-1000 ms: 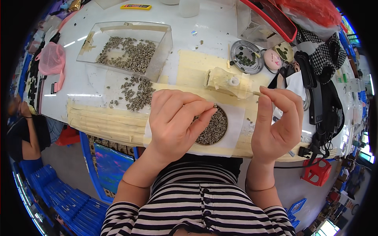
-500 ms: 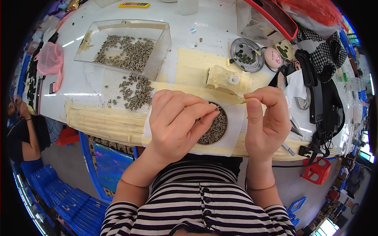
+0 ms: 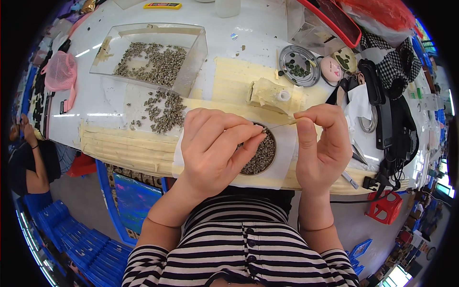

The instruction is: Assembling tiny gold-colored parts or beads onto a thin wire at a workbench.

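Over a round dish (image 3: 275,158) filled with small silvery metal pieces (image 3: 258,162), my left hand (image 3: 208,150) is closed in a pinch. What lies between its fingertips is too small and covered to make out. To its right, my right hand (image 3: 322,148) pinches the yellowish end of a thin needle-like tool (image 3: 287,124) between thumb and forefinger. The tool's fine shaft points left toward my left fingertips; I cannot tell whether its tip touches anything. White paper (image 3: 285,162) lies under the dish. Just behind it stands a tape-wrapped block (image 3: 267,95) with a white nozzle.
A clear plastic bin (image 3: 193,67) of metal pieces stands back left, with a loose pile (image 3: 165,112) before it. At the right are a metal dish (image 3: 286,60) of dark green bits, a pink round case (image 3: 331,70), black straps (image 3: 375,91) and tweezers (image 3: 358,155). Another person's arm (image 3: 36,153) shows far left.
My right hand has shifted very slightly left with the needle-like tool. My left hand holds almost the same place and pinch.
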`<state>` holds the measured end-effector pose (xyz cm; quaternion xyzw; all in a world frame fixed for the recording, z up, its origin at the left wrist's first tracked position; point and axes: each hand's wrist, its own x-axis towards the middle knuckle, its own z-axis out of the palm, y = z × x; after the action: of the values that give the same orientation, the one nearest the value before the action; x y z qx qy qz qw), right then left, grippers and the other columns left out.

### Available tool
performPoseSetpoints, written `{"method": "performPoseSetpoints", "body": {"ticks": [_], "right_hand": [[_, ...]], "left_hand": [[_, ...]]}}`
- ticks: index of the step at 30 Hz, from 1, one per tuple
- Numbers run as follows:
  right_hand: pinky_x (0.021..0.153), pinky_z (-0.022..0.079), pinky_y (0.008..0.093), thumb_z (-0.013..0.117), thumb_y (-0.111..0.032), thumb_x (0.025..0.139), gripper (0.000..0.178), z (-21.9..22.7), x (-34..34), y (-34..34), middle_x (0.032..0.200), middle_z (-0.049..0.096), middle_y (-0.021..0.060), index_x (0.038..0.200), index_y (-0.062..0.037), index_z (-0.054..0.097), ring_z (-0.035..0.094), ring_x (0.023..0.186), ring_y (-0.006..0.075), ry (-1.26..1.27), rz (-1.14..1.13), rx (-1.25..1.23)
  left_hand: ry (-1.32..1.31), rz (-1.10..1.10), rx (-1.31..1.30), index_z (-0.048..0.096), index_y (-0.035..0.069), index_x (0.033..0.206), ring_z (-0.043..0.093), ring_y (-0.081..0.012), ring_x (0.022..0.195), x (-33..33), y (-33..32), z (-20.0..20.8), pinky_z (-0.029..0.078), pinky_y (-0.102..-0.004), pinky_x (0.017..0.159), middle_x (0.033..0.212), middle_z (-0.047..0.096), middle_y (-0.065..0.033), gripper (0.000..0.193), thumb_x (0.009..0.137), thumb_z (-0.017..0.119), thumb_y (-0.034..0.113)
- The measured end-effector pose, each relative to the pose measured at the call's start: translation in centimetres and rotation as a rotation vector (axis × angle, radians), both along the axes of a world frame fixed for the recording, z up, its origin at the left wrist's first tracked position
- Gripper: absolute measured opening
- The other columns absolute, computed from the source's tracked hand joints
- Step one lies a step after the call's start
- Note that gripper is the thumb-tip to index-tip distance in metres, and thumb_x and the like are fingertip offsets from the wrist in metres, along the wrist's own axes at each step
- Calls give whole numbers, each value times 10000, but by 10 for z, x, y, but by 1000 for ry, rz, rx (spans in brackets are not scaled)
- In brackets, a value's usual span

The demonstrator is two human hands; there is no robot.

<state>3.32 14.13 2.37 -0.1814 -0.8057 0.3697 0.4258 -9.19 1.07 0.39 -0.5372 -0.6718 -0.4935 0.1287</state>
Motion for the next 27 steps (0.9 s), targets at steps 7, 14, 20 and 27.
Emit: {"method": "performPoseSetpoints", "body": {"ticks": [7,14,20,27], "right_hand": [[687,469,284,728,-21,843,75,0,0,0,826,635,94,851,5,658,592,758,204,-9,-15,20],[685,466,282,729,-27,846,81,-1,-1,0,826,633,92,849,6,655,588,761,201,-5,-11,30],[715,455,277,715,-30,864,75,1,1,-3,848,635,82,852,2,648,575,779,189,19,-46,-143],[718,451,271,724,-39,865,71,-2,0,2,861,638,74,875,-2,665,570,785,186,70,-152,53]], "left_hand": [[-20,-13,-27,719,60,871,593,-209,759,0,-3,1,424,-314,690,857,677,-39,260,648,830,-14],[-20,-14,-35,718,59,868,591,-210,759,0,-3,1,427,-315,687,856,677,-40,253,652,828,-15],[-22,-14,-33,718,59,865,591,-210,759,1,-3,2,428,-314,688,855,676,-39,252,651,827,-16],[-17,-11,-20,718,56,866,590,-208,759,0,-3,1,427,-311,693,856,679,-40,247,656,817,-28]]}}
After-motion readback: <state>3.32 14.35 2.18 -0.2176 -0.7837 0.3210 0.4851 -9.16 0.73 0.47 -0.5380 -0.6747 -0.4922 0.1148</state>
